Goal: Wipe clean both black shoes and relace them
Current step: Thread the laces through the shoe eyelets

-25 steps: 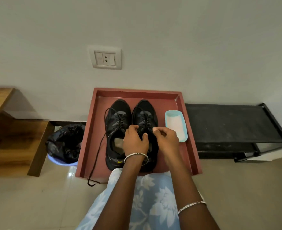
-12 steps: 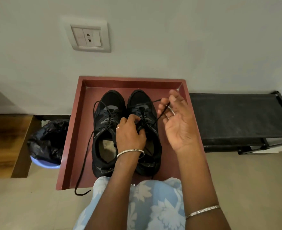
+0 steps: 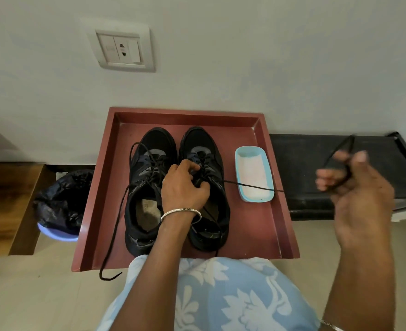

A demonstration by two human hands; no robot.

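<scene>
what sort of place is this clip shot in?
Probably a home, at floor level against a wall: a wall socket, a low black shoe rack, a bag-lined bin, and black shoes on a red tray on the floor.

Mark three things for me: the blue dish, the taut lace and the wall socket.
blue dish (image 3: 257, 200), head view, on its near rim.
taut lace (image 3: 252, 186), head view, on the stretch crossing the dish.
wall socket (image 3: 123, 49), head view, on the plate's middle.

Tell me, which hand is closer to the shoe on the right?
The left hand: it rests on that shoe, gripping its lace. The right hand is off to the side beyond the tray, holding the lace's far end.
</scene>
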